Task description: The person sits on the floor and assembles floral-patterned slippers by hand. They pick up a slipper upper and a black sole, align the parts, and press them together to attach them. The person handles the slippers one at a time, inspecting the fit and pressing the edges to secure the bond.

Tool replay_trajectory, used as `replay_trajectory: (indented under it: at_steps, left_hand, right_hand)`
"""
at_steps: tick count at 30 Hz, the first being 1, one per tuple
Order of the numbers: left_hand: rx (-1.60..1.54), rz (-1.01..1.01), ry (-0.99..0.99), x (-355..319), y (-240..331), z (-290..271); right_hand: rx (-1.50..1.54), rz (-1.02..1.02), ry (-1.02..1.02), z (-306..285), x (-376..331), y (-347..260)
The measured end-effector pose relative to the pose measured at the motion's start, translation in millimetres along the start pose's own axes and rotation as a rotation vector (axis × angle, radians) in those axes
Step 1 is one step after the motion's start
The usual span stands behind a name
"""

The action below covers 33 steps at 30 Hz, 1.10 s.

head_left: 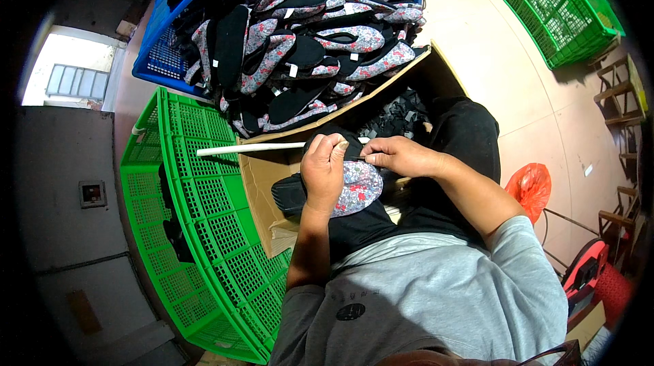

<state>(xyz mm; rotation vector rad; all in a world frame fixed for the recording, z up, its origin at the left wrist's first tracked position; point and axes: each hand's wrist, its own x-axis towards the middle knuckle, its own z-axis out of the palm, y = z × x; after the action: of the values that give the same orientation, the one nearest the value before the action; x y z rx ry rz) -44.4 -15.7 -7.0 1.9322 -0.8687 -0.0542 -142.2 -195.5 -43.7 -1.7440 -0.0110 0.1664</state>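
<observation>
A floral cloth shoe (pixel 360 190), grey with red flowers and black parts, lies on my lap. My left hand (pixel 323 172) is closed on its black edge, with thumb and fingers pinched together. From the right, my right hand (pixel 400 155) reaches the same edge, its thumb and forefinger pinched around something thin and dark that I cannot make out. The fingertips of both hands are close together over the shoe. A black sole (pixel 289 195) shows to the left of my left wrist.
Ahead, a blue crate (pixel 158 42) is heaped with floral and black shoes (pixel 293 53). A white rod (pixel 252 149) crosses a cardboard box (pixel 261 192) holding dark scraps (pixel 398 115). Green crates (pixel 211 202) stand at left and far right (pixel 545 8). A red plastic bag (pixel 529 185) is at right.
</observation>
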Motion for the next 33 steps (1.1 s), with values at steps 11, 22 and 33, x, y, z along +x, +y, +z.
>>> replay_trajectory:
  at_steps: [11, 22, 33]
  left_hand:
    - [0.008, -0.008, 0.0, 0.3, 0.1, 1.8]
    - [0.019, -0.024, -0.003, 0.3, 2.0, 3.2]
    - [-0.065, -0.097, 0.036, 0.3, 0.5, 4.0]
  right_hand:
    - [0.015, -0.012, 0.008, 0.9, -0.3, 0.4]
    - [0.024, 0.024, -0.004, -1.0, -1.6, -5.0]
    - [0.184, 0.094, 0.048, -2.3, -1.7, -6.1]
